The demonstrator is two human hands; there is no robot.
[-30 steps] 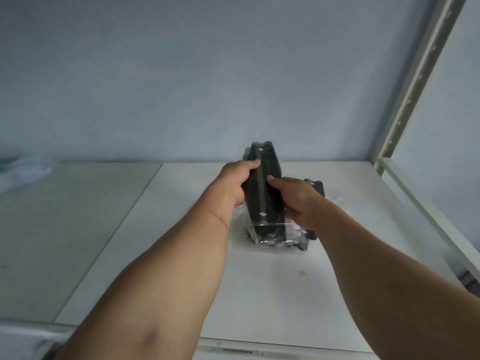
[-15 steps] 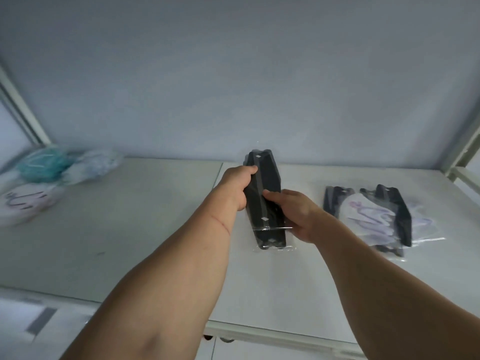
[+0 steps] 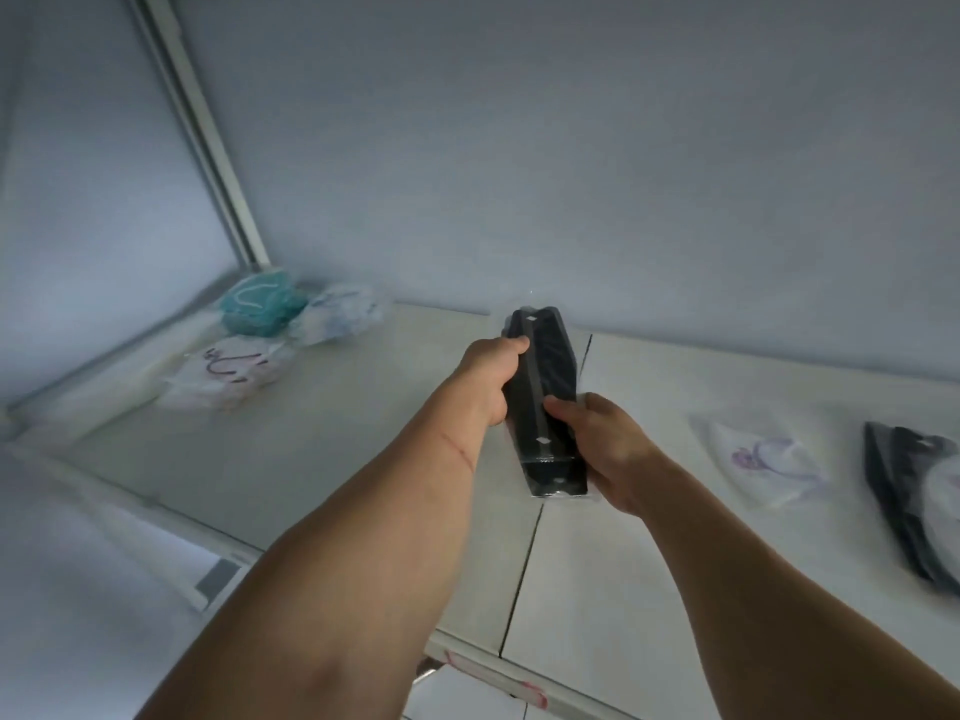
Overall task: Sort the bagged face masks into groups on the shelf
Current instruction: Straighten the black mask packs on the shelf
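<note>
i've carried the black masks in their clear plastic bag (image 3: 545, 402) leftward from the dark pile (image 3: 914, 506); my left hand (image 3: 485, 379) and right hand (image 3: 605, 444) both still grip it above the white shelf (image 3: 322, 459), so it probably starts a new group.

The white shelf (image 3: 322, 459) carries a teal bagged mask (image 3: 260, 302), a pale blue one (image 3: 340, 319) and a white one (image 3: 228, 374) at far left; another white mask (image 3: 763, 459) and black masks (image 3: 914, 501) lie at right.
</note>
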